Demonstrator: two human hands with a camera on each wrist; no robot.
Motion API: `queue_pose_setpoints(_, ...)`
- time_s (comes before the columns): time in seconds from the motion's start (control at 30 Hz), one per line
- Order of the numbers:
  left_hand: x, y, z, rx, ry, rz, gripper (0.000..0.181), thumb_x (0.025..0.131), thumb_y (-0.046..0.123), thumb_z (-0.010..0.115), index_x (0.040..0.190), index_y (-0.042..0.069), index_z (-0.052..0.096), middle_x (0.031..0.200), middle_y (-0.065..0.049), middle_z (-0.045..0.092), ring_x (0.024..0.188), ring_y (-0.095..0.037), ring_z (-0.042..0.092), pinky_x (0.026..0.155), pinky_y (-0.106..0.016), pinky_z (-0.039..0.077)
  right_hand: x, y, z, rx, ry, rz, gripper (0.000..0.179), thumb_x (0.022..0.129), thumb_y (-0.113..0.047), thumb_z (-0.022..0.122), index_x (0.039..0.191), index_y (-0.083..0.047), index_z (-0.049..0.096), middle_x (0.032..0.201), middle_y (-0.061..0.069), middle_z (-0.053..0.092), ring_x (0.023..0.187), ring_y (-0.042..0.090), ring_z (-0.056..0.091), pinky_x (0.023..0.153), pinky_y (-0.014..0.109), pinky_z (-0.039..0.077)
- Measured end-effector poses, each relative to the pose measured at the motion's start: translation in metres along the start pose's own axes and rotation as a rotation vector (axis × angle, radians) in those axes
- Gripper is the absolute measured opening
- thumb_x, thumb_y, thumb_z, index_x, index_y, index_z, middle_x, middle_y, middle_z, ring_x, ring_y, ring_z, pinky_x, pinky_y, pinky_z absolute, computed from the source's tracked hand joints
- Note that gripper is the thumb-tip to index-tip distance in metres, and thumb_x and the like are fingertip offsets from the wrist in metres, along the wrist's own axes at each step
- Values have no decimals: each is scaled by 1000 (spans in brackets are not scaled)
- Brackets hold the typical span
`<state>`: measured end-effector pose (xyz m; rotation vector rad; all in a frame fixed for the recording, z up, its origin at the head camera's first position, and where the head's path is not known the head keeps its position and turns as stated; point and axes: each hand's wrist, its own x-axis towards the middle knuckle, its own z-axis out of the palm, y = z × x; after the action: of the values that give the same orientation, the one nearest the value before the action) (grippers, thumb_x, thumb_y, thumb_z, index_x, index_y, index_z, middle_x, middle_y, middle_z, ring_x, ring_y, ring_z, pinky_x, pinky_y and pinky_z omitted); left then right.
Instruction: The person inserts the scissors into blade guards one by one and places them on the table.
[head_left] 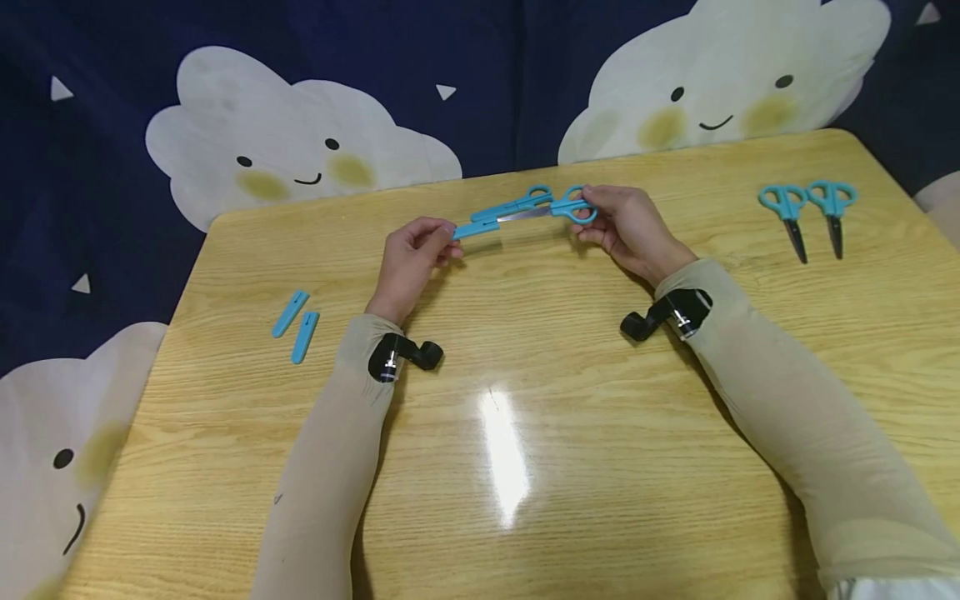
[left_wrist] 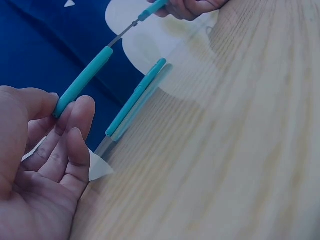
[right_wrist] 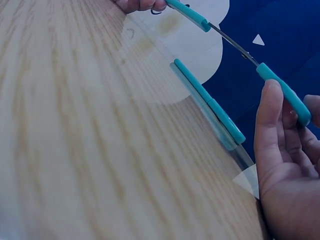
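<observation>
My left hand (head_left: 411, 265) pinches the end of a blue scissors cover (head_left: 476, 228) between thumb and fingers. My right hand (head_left: 633, 229) holds a pair of blue-handled scissors (head_left: 573, 206) by the handle loops. Both are raised above the table, and the blade tips sit inside the cover's mouth, with a stretch of bare metal (right_wrist: 235, 44) between cover and handles. Just behind them, a second pair of scissors (head_left: 510, 207) lies on the table with its blades inside a blue cover (left_wrist: 131, 107).
Two loose blue covers (head_left: 290, 313) lie on the left of the wooden table (head_left: 465, 467). Toward the right, two scissors (head_left: 783, 204) with dark blades and blue handles lie side by side. A dark cloth with white clouds (head_left: 300, 133) hangs behind the table.
</observation>
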<state>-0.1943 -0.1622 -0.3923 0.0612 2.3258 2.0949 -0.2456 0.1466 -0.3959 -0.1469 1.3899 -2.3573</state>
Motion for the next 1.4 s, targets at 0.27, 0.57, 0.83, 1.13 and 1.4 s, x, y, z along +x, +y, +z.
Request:
queue_pose_setpoints(0.27, -1, 0, -1, 1, -5, 3, 21, 98, 23, 60, 109, 7, 67, 95, -11, 70, 77, -10, 69, 72, -22, 52, -1, -1, 3, -20, 13, 1, 25, 96, -22, 62, 104, 2, 66, 75, 9, 66, 67, 21, 68, 59, 26, 58)
queue_pose_setpoints(0.57, -3, 5, -1, 10, -15, -14, 21, 97, 22, 60, 109, 7, 67, 90, -4, 70, 77, -9, 69, 73, -23, 52, -3, -2, 3, -28, 7, 8, 25, 96, -20, 61, 104, 3, 66, 75, 9, 67, 68, 21, 68, 60, 26, 58)
queue_pose_setpoints(0.83, -8, 15, 1, 30, -30, -12, 20, 96, 21, 61, 107, 5, 68, 95, -15, 70, 78, -12, 69, 73, -24, 53, -4, -2, 4, -50, 5, 9, 26, 95, -21, 62, 104, 3, 66, 75, 9, 68, 68, 21, 69, 61, 27, 59)
queue_pose_setpoints(1.13, -4, 1, 1, 36, -17, 6, 27, 93, 31, 66, 108, 9, 69, 94, -12, 71, 77, -12, 68, 69, -21, 51, -4, -1, 4, -56, 19, 26, 25, 95, -21, 64, 105, 2, 67, 76, 9, 69, 67, 21, 70, 63, 27, 60)
queue_pose_setpoints(1.4, -11, 12, 5, 28, -14, 5, 25, 94, 24, 65, 109, 5, 70, 93, -13, 71, 76, -15, 70, 69, -23, 51, -6, 0, 9, -19, -1, 37, 28, 93, -18, 65, 109, 5, 65, 76, 10, 70, 67, 22, 72, 63, 28, 60)
